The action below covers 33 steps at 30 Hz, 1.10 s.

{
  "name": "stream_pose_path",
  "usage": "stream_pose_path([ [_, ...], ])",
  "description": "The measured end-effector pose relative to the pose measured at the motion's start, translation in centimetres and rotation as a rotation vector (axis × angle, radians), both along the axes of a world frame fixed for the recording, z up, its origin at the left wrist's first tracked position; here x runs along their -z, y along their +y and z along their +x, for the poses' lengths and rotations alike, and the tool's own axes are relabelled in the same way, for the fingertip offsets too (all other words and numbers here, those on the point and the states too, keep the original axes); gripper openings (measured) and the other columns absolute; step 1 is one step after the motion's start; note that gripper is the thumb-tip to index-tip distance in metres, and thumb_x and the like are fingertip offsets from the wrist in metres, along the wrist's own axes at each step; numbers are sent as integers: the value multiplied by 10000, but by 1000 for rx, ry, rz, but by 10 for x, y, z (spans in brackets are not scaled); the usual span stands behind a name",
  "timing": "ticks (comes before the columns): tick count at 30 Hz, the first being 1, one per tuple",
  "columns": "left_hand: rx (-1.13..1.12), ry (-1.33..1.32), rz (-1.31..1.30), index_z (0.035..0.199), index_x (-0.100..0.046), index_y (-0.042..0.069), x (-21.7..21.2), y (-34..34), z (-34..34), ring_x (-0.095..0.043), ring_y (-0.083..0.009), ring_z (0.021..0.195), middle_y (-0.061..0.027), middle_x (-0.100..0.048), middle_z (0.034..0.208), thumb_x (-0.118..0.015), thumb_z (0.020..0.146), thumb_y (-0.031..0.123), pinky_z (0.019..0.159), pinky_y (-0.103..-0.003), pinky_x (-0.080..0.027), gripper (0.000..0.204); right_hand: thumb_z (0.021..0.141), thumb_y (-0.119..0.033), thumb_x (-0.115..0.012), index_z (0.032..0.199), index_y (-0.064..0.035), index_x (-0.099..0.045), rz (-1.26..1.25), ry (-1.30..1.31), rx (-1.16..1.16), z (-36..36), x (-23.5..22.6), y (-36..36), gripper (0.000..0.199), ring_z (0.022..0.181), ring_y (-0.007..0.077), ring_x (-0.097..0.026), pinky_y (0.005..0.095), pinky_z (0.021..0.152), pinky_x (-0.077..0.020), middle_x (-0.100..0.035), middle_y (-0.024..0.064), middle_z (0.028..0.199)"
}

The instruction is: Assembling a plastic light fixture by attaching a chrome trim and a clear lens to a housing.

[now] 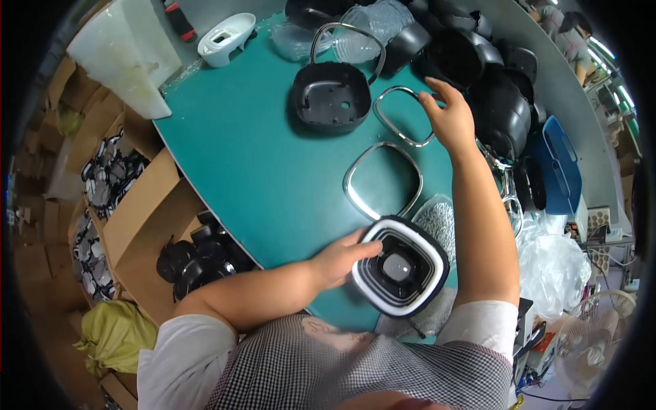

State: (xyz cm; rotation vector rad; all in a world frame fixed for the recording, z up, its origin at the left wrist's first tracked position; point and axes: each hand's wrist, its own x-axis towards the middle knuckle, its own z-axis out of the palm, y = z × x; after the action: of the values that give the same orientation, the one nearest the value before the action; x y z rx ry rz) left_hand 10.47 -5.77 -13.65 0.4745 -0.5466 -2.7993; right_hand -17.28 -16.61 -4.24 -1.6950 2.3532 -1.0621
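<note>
the left hand rested with fingers loosely spread on the rim of 1 rounded-square black plastic housing with a white band around its edge, which lay near the front edge of the teal work table, close to the person's body. the right hand reached far across the table, its fingers curled around the right side of 1 shiny chrome rounded-square trim ring, pinching its rim. a 2nd chrome ring of the same shape lay flat between that ring and the banded housing, apart from both hands. 1 dark grey rounded-square plastic shell with a wire handle sat open side up, just left of the held ring. a heap of glossy black plastic shells crowded the far right of the table; their count could not be told. 1 white plastic base part stood at the far left corner. 1 clear bag of small screws lay beside the banded housing.
</note>
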Motion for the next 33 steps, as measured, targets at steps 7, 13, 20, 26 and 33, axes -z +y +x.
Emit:
stream_pose_path([
  [7,65,-41,-12,1449,-358,8,-10,0,-3,-563,-197,1167,-121,-540,1318,-571,982,169,1009,-349,-471,538,836,-353,-712,1292,-137,-619,-115,211,67,-46,6,-60,513,1186,339,-577,412,1014,-465,-612,168,1265],
  [13,13,-107,49,1450,-355,10,-7,-6,1,-567,-214,1164,-140,-546,1302,-497,981,63,995,-362,-486,493,765,-308,-734,1215,-165,-655,-338,341,202,-40,38,-43,479,1199,371,-541,456,1016,-440,-578,185,1279],
  [20,26,-125,-14,1446,-362,8,-7,-2,-4,-566,-202,1135,-125,-555,1276,-492,977,58,991,-346,-474,490,783,-332,-675,1295,-84,-560,-574,722,811,-163,19,93,580,1216,346,-514,489,1015,-379,-584,172,1258],
  [26,34,-102,-40,1428,-375,-3,-8,-3,-4,-571,-219,1128,-136,-566,1263,-515,976,116,982,-360,-472,488,878,-449,-617,1233,-208,-655,577,236,1065,-195,28,184,431,1168,289,-612,527,1053,-348,-672,99,1221],
  [33,13,-87,-68,1441,-361,1,-11,0,-4,-591,-234,1131,-148,-567,1277,-487,992,120,983,-368,-486,482,908,-339,-624,1048,-129,-719,44,301,873,-129,-33,196,270,937,334,-677,425,804,-516,-720,125,994],
])
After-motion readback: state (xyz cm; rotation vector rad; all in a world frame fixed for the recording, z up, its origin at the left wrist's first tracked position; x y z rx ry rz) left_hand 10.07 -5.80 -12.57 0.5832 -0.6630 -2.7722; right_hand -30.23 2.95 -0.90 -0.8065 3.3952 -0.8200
